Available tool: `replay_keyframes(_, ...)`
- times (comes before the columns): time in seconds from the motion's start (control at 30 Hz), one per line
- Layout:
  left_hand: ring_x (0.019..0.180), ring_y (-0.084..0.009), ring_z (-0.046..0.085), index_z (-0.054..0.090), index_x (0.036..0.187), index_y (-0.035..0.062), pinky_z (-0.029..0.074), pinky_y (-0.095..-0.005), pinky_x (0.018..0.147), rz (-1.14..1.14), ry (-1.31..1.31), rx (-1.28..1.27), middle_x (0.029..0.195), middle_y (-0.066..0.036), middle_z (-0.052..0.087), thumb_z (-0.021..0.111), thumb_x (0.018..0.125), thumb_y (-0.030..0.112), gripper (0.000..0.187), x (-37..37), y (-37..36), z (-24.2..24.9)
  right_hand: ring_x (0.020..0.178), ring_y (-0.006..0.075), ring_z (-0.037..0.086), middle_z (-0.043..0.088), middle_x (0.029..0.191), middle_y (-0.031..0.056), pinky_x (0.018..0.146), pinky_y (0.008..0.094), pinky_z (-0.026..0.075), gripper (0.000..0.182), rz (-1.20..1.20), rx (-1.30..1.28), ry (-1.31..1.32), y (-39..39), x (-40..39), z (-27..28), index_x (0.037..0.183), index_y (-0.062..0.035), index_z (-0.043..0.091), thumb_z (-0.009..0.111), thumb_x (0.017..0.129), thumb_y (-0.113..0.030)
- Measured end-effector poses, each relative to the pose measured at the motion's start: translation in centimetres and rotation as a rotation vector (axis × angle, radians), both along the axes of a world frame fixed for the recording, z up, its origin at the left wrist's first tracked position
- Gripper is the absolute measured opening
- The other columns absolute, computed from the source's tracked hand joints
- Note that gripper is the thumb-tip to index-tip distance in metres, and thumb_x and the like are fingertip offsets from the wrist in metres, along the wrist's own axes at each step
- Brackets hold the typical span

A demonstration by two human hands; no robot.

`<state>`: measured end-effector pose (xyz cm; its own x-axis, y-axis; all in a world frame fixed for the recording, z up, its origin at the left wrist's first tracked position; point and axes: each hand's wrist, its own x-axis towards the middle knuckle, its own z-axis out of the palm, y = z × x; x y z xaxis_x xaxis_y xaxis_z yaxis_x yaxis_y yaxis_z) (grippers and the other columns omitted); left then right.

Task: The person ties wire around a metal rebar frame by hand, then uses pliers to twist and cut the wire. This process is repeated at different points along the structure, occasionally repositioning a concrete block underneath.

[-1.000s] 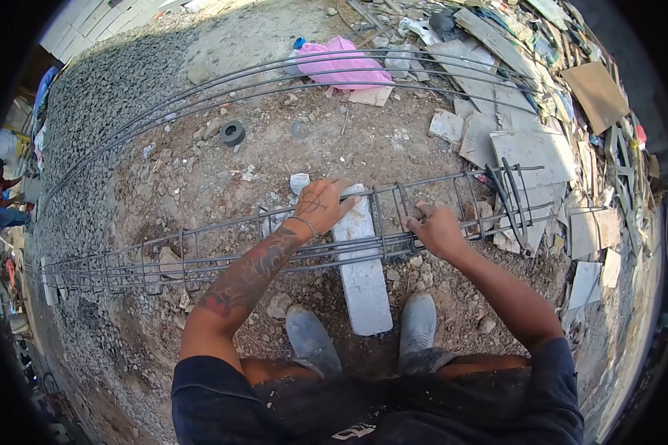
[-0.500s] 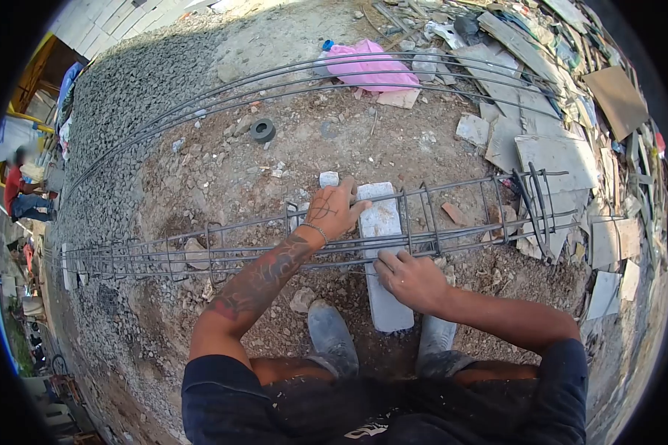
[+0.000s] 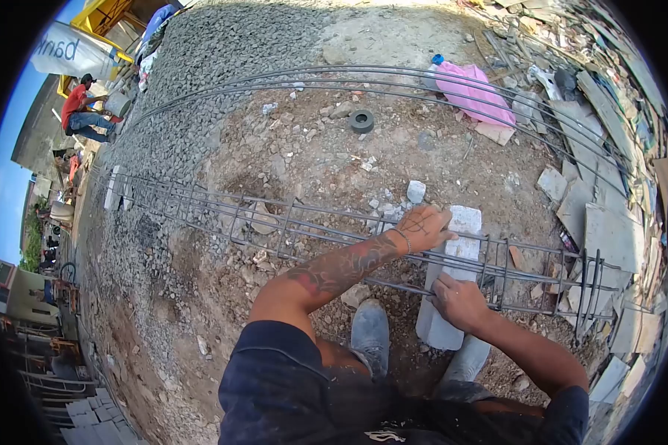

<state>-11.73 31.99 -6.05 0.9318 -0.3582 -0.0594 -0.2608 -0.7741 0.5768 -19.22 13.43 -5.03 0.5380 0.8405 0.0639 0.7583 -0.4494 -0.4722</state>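
Note:
A long rebar cage (image 3: 319, 226) of steel bars and square stirrups runs across the ground in front of me, resting over a pale concrete block (image 3: 439, 331) that lies lengthwise between my boots. My left hand (image 3: 421, 228) is closed over the cage's far bar beside the block; its fingertips are partly hidden. Nearer to me, my right hand (image 3: 460, 302) is curled at the near bars above the block. Whatever its fingers pinch is hidden under them. Several loose stirrups (image 3: 591, 285) hang around the cage's right end.
Several long bent bars (image 3: 289, 74) arc across the ground beyond the cage. A roll of dark tape (image 3: 361, 121) and a pink plastic bag (image 3: 473, 95) lie there. Gravel (image 3: 230, 44) covers the left. Broken boards (image 3: 608, 230) are piled right. A person in red (image 3: 82, 107) holds a bucket at far left.
My view has turned left, so the scene sits farther right and the person with the bucket shows more fully. Both hands stay at the cage by the block, with little visible shift.

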Motion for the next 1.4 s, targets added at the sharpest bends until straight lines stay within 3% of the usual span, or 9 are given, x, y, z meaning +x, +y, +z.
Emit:
replay_keyframes(0.23, 0.064, -0.0295, 0.060, 0.055, 0.073, 0.0022, 0.045, -0.0392, 0.059, -0.052, 0.244, -0.123, 0.062, -0.015, 0.058, 0.064, 0.078, 0.041, 0.040, 1.4, 0.8, 0.3, 0.060, 0.0291, 0.060, 0.053, 0.082, 0.0107, 0.053, 0.0400, 0.049, 0.011, 0.006, -0.074, 0.029, 0.3, -0.3, 0.3, 0.084, -0.0026, 0.052, 0.053, 0.079, -0.013)
replay_keyframes(0.5, 0.061, -0.0288, 0.057, 0.054, 0.072, 0.0026, 0.044, -0.0380, 0.059, -0.096, 0.042, 0.062, 0.062, -0.011, 0.056, 0.068, 0.075, 0.039, 0.039, 0.6, 0.3, 0.8, 0.064, 0.0256, 0.061, 0.052, 0.091, 0.0139, 0.055, 0.0375, 0.049, 0.023, -0.042, -0.069, -0.020, 0.3, -1.6, 0.7, 0.091, 0.0014, 0.057, 0.054, 0.081, -0.019)
replay_keyframes(0.6, 0.076, -0.0296, 0.054, 0.052, 0.081, 0.0037, 0.044, -0.0394, 0.068, -0.064, -0.091, 0.095, 0.079, -0.012, 0.051, 0.068, 0.073, 0.039, 0.039, 0.5, -0.3, 1.1, 0.065, 0.0252, 0.061, 0.052, 0.090, 0.0134, 0.055, 0.0390, 0.049, 0.022, -0.004, -0.139, -0.022, -0.6, -1.4, 3.1, 0.088, 0.0004, 0.058, 0.053, 0.082, -0.020)
replay_keyframes(0.8, 0.088, -0.0339, 0.054, 0.057, 0.091, 0.0022, 0.042, -0.0416, 0.080, -0.188, -0.263, -0.063, 0.088, -0.016, 0.056, 0.063, 0.079, 0.026, 0.028, 2.7, -4.1, 2.0, 0.074, 0.0441, 0.057, 0.057, 0.073, 0.0272, 0.068, 0.0474, 0.045, 0.021, -0.585, 0.070, 0.221, -8.4, 3.6, 8.3, 0.082, 0.0048, 0.056, 0.047, 0.087, -0.013)
replay_keyframes(0.9, 0.093, -0.0358, 0.055, 0.061, 0.095, 0.0024, 0.042, -0.0430, 0.082, -0.272, -0.094, -0.157, 0.094, -0.018, 0.060, 0.056, 0.083, 0.023, 0.024, 4.3, -7.0, 0.5, 0.077, 0.0440, 0.058, 0.059, 0.075, 0.0271, 0.071, 0.0484, 0.044, 0.018, -0.795, 0.068, 0.325, -12.0, 4.3, 5.1, 0.084, 0.0039, 0.054, 0.047, 0.088, -0.012)
replay_keyframes(1.03, 0.097, -0.0356, 0.055, 0.063, 0.096, 0.0029, 0.042, -0.0422, 0.085, -0.312, 0.135, -0.051, 0.098, -0.019, 0.062, 0.049, 0.085, 0.025, 0.028, 5.7, -9.4, 0.9, 0.075, 0.0391, 0.060, 0.059, 0.070, 0.0257, 0.069, 0.0444, 0.045, 0.016, -0.926, -0.034, 0.585, -12.5, 3.3, 5.4, 0.093, 0.0020, 0.050, 0.049, 0.088, -0.014)
replay_keyframes(1.1, 0.093, -0.0345, 0.057, 0.063, 0.096, 0.0028, 0.043, -0.0408, 0.085, -0.304, 0.238, 0.016, 0.094, -0.019, 0.062, 0.044, 0.086, 0.026, 0.031, 6.1, -9.9, 1.1, 0.055, 0.0178, 0.057, 0.057, 0.061, 0.0086, 0.053, 0.0316, 0.044, 0.015, -0.919, 0.052, 0.658, -13.2, 3.1, 5.5, 0.085, 0.0005, 0.047, 0.047, 0.091, -0.013)
replay_keyframes(1.33, 0.093, -0.0341, 0.059, 0.063, 0.099, 0.0043, 0.044, -0.0393, 0.086, -0.387, 0.279, -0.056, 0.094, -0.018, 0.063, 0.043, 0.086, 0.024, 0.031, 6.6, -9.6, -0.2, 0.048, 0.0115, 0.051, 0.052, 0.059, 0.0039, 0.040, 0.0254, 0.039, 0.015, -0.892, -0.068, 0.630, -13.7, 2.9, 4.7, 0.089, 0.0015, 0.051, 0.046, 0.092, -0.012)
replay_keyframes(1.4, 0.095, -0.0335, 0.059, 0.063, 0.101, 0.0034, 0.043, -0.0392, 0.087, -0.447, 0.301, -0.038, 0.098, -0.017, 0.063, 0.044, 0.087, 0.025, 0.032, 7.3, -10.1, -1.0, 0.044, 0.0101, 0.047, 0.050, 0.059, 0.0027, 0.037, 0.0249, 0.036, 0.017, -1.020, 0.055, 0.886, -12.3, 4.0, 5.4, 0.089, 0.0019, 0.053, 0.045, 0.092, -0.013)
